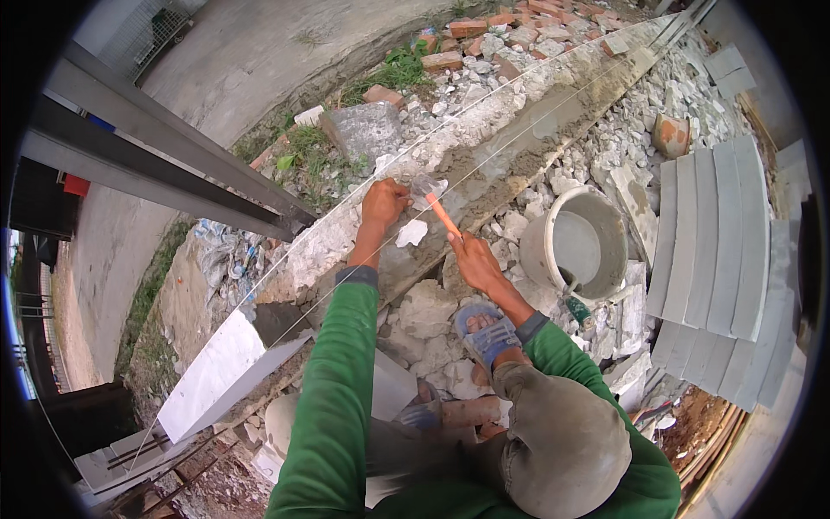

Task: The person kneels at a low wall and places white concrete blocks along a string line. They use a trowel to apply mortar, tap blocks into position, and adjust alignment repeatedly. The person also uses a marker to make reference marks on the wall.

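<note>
My right hand (475,262) is wrapped round the handle of an orange-handled tool (442,214). The greyish head of this tool is too blurred to name, and it lies close to my left hand. Curled fingers close my left hand (385,204) above the wet mortar strip (536,130); whatever they grip is hidden. On the mortar, just below that hand, lies a flat white chip (412,233). A taut white string (510,145) runs over the strip. To the left along the same line, a large white block (216,374) is set.
Right of my right hand stands a round bucket (534,248) of grey mix, with a green-handled trowel (577,308) at its rim. Stacked grey slabs (713,233) stand farther right. Rubble (424,316) surrounds my sandaled feet. Steel posts (173,138) rise at left; broken bricks (467,28) lie beyond.
</note>
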Demonstrator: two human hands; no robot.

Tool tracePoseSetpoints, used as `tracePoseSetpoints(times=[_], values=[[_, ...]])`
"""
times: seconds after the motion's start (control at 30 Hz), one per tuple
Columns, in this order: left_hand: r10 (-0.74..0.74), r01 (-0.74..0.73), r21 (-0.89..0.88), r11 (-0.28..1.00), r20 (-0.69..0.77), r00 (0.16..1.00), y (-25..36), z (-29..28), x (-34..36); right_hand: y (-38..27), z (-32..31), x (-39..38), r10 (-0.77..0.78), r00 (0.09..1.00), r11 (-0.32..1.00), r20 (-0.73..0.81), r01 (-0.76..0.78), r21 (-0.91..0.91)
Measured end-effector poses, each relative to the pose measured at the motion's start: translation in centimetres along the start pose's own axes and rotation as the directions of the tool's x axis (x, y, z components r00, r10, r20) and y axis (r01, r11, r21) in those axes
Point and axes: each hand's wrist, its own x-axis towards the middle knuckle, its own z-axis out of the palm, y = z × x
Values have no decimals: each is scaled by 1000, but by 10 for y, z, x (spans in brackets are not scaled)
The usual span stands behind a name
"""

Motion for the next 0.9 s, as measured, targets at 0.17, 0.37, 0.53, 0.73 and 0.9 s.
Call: tracePoseSetpoints(times=[0.17, 0.37, 0.53, 0.73, 0.9], values=[[1, 2, -24, 1000, 100, 995, 0, -4, 4, 5, -3, -5, 39, 999, 995, 16, -37, -97], [-75, 81, -86, 993, 78, 994, -1, 0, 4, 10, -5, -10, 19, 1000, 999, -23, -18, 46], [-194, 199, -113, 973, 54, 979, 9, 9, 8, 13, -6, -13, 32, 999, 996, -40, -35, -82], [-229, 234, -45, 971, 96, 969, 12, 5, 14, 12, -6, -4, 13, 997, 1000, -82, -14, -17], [-283, 307, -105, 946, 199, 938, 5, 4, 19, 10, -7, 4, 35, 995, 999, -93, -37, -26]])
